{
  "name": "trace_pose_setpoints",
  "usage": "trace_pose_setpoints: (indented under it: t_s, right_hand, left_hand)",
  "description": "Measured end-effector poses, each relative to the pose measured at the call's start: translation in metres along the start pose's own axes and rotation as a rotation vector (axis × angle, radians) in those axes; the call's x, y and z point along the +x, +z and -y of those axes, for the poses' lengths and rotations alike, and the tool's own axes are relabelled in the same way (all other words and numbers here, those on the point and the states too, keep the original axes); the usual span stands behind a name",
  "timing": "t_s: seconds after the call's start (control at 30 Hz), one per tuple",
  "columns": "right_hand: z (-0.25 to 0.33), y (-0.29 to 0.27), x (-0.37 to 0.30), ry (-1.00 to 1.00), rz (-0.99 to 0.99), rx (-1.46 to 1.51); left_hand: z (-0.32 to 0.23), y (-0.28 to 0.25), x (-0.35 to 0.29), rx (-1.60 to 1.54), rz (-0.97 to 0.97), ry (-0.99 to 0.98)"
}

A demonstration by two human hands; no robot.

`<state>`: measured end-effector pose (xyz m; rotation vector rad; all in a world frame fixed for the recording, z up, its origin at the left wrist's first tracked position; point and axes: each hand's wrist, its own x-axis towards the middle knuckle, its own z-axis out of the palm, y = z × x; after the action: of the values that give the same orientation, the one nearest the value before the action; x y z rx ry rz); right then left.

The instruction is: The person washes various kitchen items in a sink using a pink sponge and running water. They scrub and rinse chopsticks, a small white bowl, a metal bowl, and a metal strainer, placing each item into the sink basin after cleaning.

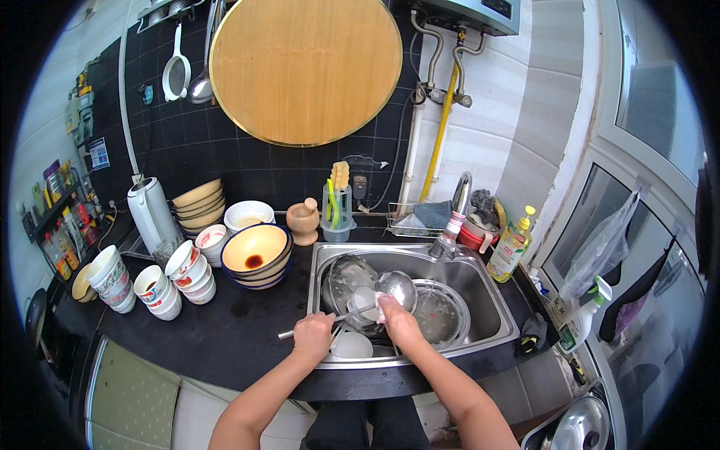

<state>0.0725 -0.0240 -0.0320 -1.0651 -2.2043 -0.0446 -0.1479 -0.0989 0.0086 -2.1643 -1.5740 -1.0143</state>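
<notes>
Over the steel sink [495, 330], my left hand [312, 336] is closed round the handle of a metal ladle [396, 289], whose bowl points right. My right hand [397, 321] is closed on a small white cloth [381, 309] pressed against the ladle near its bowl; the fingers partly hide the cloth. Beneath lie a clear glass bowl [346, 274], a small white bowl [352, 345] and a round metal basin [441, 319] with cloudy water. Thin metal prongs [337, 334] show beside my left hand; whether it holds them is unclear.
The faucet [459, 202] rises behind the sink, with a dish soap bottle [512, 244] at its right. Stacked yellow bowls [257, 255], paper-like patterned cups [187, 270], a wooden mortar [303, 220] and a white kettle [154, 217] stand on the left counter.
</notes>
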Motion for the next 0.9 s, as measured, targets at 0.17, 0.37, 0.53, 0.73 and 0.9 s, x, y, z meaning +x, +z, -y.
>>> trace_pose_setpoints:
  t_s: [0.17, 0.37, 0.53, 0.73, 0.9]
  right_hand:
    - [-0.011, 0.007, -0.01, 0.087, 0.201, -0.019]
    - [-0.026, 0.0, 0.024, 0.046, 0.017, -0.133]
    - [0.0, -0.013, 0.023, 0.209, 0.304, -0.1]
    - [-0.012, -0.001, 0.024, 0.06, 0.051, 0.19]
    - [-0.017, -0.019, 0.037, 0.108, 0.062, -0.319]
  left_hand:
    - [0.005, -0.008, 0.003, 0.0, 0.089, 0.041]
    - [-0.007, -0.009, -0.003, -0.029, 0.068, 0.018]
    - [0.004, -0.014, 0.003, 0.018, 0.008, -0.047]
    - [-0.001, -0.013, -0.004, 0.084, 0.061, 0.143]
    - [-0.002, -0.02, 0.0, 0.086, 0.002, 0.101]
